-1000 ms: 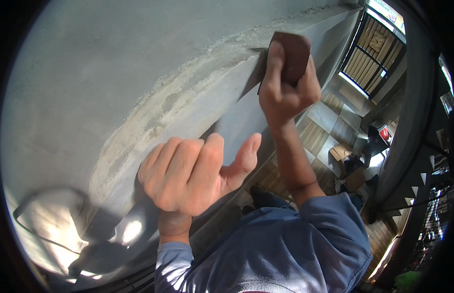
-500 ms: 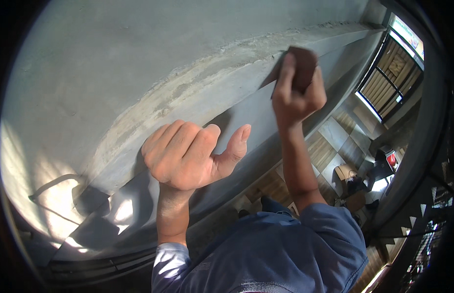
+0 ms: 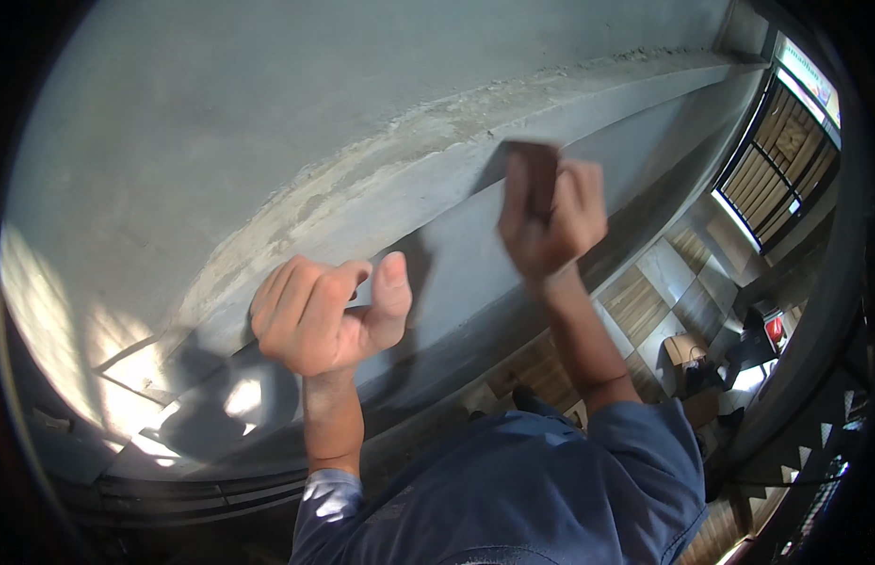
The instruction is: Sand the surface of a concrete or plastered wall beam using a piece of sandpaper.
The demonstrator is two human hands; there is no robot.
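A piece of reddish-brown sandpaper (image 3: pixel 543 169), folded into a flat block shape, is held in my right hand (image 3: pixel 567 226) between thumb and fingers. Motion blurs both slightly. They are at the pale lower face of a grey plastered wall (image 3: pixel 475 209), just below its rough ledge (image 3: pixel 400 146). Farther left, my left hand (image 3: pixel 315 320) leans at the same wall face with nothing visible in it. Its fingers bend toward the wall, their tips partly hidden, while the thumb stands apart.
A tiled floor (image 3: pixel 635 306) lies far below on the right. A cardboard box (image 3: pixel 684 348) and dark items rest there. Beyond the wall's far end is a barred window (image 3: pixel 775 160). Sunlight and shadows fall on the wall at left.
My right hand has moved down and left along the wall with the sandpaper. My left hand appears slightly farther left, its thumb more upright. The view has shifted a little.
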